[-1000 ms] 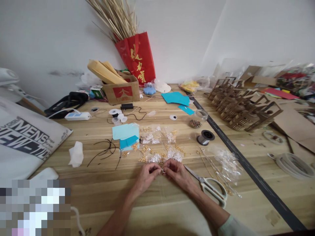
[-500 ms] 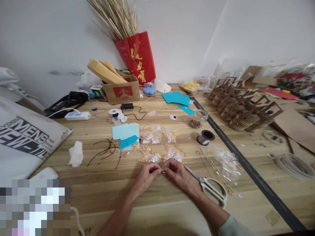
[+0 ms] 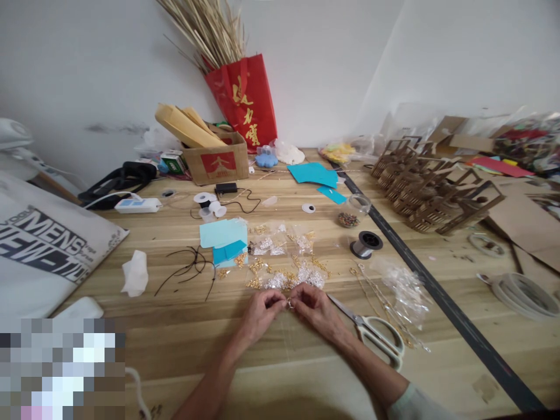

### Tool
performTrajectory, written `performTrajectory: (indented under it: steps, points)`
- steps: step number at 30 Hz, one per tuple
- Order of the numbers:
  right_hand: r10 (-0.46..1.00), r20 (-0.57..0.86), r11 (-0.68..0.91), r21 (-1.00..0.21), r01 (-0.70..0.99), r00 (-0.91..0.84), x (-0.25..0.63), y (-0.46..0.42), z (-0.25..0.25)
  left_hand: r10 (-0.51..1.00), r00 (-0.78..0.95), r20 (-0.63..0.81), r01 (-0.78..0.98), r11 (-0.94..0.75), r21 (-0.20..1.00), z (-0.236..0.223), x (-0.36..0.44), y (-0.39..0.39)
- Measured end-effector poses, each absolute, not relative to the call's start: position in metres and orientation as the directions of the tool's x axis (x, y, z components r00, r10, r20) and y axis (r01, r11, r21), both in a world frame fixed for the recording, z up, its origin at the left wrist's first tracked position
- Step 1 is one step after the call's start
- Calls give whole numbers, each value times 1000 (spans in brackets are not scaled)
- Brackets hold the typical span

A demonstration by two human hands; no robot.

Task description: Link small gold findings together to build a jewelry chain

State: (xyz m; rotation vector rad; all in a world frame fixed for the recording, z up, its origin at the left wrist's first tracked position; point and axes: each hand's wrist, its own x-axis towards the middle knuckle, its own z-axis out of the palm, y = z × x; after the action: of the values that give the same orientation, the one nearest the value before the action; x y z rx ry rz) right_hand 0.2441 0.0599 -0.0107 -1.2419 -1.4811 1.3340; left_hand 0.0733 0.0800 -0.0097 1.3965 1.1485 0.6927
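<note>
My left hand (image 3: 261, 310) and my right hand (image 3: 314, 309) meet fingertip to fingertip, low over the wooden table. Both are closed in a pinch. A small shiny ring-shaped piece (image 3: 289, 303) shows between the fingertips; its exact kind is too small to make out. Just beyond my fingers lie piles of silver beads (image 3: 311, 276) and gold beads (image 3: 258, 265). A pair of scissors (image 3: 380, 338) with pale handles rests beside my right forearm, blades pointing toward my right hand.
Gold and silver chains (image 3: 385, 309) and a clear plastic bag (image 3: 402, 289) lie right of the scissors. Behind them stand a wire spool (image 3: 366, 245) and a bead jar (image 3: 350, 217). Blue paper (image 3: 223, 234) and black cords (image 3: 192, 265) are on the left. Wooden lanterns (image 3: 429, 192) fill the back right.
</note>
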Motion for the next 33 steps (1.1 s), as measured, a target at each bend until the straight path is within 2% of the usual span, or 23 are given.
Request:
performTrajectory:
  steps: [9,17,33]
  points:
    - [971,-59,-16,-983,184,-231,245,60,-12,921,353,-167,243,82,967,-11,73,80]
    - [972,-62,-18,-981,193,-226,245,61,-14,915,345,-210,228,136,964,-11,73,79]
    - [963,-106,-79,-990,117,-248,244,62,-14,916,353,-192,258,102,961,-6,74,79]
